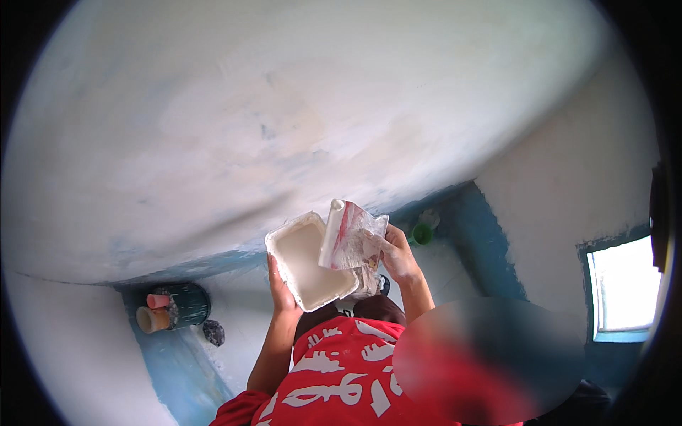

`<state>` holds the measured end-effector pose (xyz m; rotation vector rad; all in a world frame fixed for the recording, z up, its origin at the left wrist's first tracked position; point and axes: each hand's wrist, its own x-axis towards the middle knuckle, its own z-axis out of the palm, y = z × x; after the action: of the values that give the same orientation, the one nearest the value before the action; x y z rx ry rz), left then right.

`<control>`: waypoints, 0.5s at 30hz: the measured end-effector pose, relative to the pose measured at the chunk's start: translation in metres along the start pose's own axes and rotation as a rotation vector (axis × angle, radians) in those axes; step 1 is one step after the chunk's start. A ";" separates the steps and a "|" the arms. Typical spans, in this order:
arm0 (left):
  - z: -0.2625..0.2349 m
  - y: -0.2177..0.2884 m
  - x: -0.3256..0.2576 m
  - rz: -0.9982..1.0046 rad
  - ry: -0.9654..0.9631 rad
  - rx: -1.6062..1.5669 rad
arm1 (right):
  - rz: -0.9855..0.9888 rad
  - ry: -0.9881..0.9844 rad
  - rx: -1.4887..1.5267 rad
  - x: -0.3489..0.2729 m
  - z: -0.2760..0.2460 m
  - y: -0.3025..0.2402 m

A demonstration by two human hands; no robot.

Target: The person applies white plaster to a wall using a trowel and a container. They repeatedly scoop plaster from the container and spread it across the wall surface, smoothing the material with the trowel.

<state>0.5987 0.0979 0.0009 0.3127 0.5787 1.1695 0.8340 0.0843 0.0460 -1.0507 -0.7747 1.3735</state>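
Observation:
My left hand (282, 290) grips the side of a white rectangular tub (344, 290), its fingers wrapped round the outside. Smooth whitish paste lies inside the tub, and its rim is crusted with the same stuff. In my right hand (401, 257) is a wide, flat plaster spreader (349, 238), partly clear and reddish, with a pale bar along its left edge. The spreader hangs over the tub's right side; whether the two touch I cannot tell. White smears mark my right fingers.
A patchy whitish wall (263, 121) rises ahead, with blue along its foot. To the left stands a dark bucket (190, 305) with a pink cup (158, 301) and a dark lump (213, 332) beside it. A green container (422, 234) is at the right, and a bright window (625, 287) farther right.

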 end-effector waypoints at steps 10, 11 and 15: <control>0.007 -0.005 -0.003 0.116 0.168 -0.062 | -0.058 0.065 0.178 0.032 -0.060 -0.014; 0.006 -0.006 -0.003 0.130 0.161 -0.065 | -0.087 0.096 0.165 0.037 -0.071 -0.019; 0.006 -0.007 -0.006 0.125 0.222 -0.086 | -0.233 0.355 0.078 0.055 -0.119 -0.027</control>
<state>0.6061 0.0901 0.0035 0.1475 0.7078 1.3558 0.9588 0.1251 0.0182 -1.0692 -0.5557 0.9770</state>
